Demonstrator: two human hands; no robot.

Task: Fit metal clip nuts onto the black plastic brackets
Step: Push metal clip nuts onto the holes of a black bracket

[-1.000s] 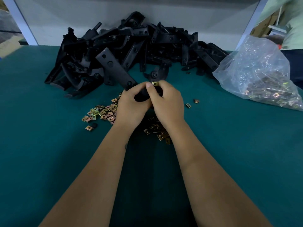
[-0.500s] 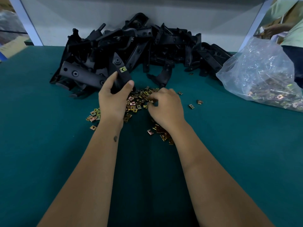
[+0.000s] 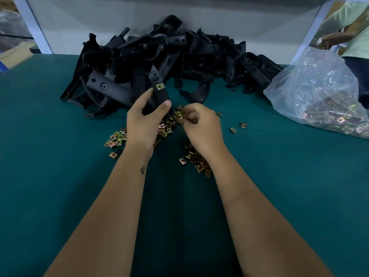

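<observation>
Black brackets [image 3: 167, 56], brass-gold clip nuts [image 3: 117, 136], teal table [image 3: 50, 176].

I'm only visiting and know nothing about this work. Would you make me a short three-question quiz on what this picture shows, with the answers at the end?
1. True or false: the bracket held up in the left hand already carries a clip nut.
2. Where does the right hand reach? A) into the plastic bag B) at the loose clip nuts on the green table C) into the pile of black brackets
3. Fill in: the bulk supply of clip nuts sits in a clear ____ at the right.

Key: 1 true; 2 B; 3 bag.
</observation>
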